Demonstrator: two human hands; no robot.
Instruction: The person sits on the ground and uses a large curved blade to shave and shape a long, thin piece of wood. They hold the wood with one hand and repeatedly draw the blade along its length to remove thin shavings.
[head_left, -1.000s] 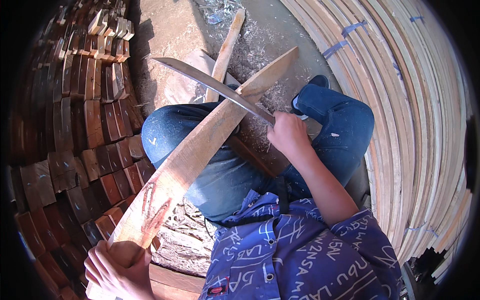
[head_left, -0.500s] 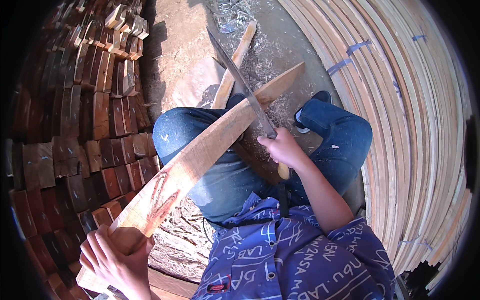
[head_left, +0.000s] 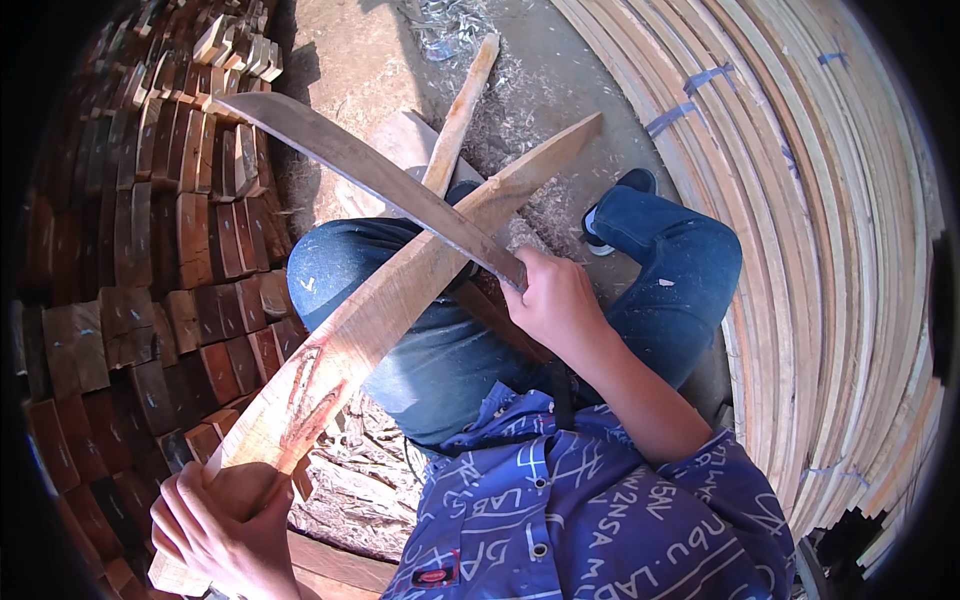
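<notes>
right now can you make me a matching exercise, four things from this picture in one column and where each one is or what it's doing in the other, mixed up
Things
1. long blade
2. wooden slat
3. left hand
4. stacked dark wood blocks

Places or states
a. piled at the person's left side
b. grips the slat's near end
c. held by the right hand, crossing over the slat
d. lies slanted across the lap, far tip pointing away

Pairs: 1-c, 2-d, 3-b, 4-a

Sunlit dirt floor (head_left: 350, 50) strewn with wood shavings (head_left: 520, 110). Left of it, my stacked wood blocks (head_left: 150, 250); right, bundled pale slats (head_left: 830, 250).
</notes>
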